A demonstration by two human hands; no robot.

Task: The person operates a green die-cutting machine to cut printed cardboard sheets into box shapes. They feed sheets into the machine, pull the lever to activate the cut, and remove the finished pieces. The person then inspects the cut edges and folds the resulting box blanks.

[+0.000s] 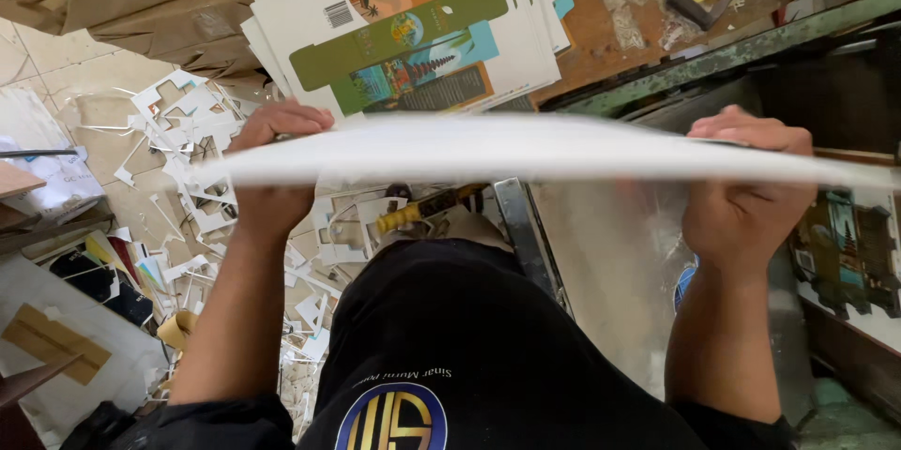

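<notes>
The left hand (272, 164) and the right hand (746, 197) each grip one end of a thick white stack of flat cardboard sheets (526, 152), held level. Just beyond the stack lies a pile of printed green and orange box sheets (413, 28). I think the lifting step is on; setting it down needs steady, even hands. The sheets look smooth and stiff. Below the stack, white paper scraps (188, 178) litter the floor.

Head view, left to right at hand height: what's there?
Cardboard offcuts on the floor → left hand → yellow-handled tool → right hand → printed sheet at the right edge. Both hands grip one white sheet stack.
</notes>
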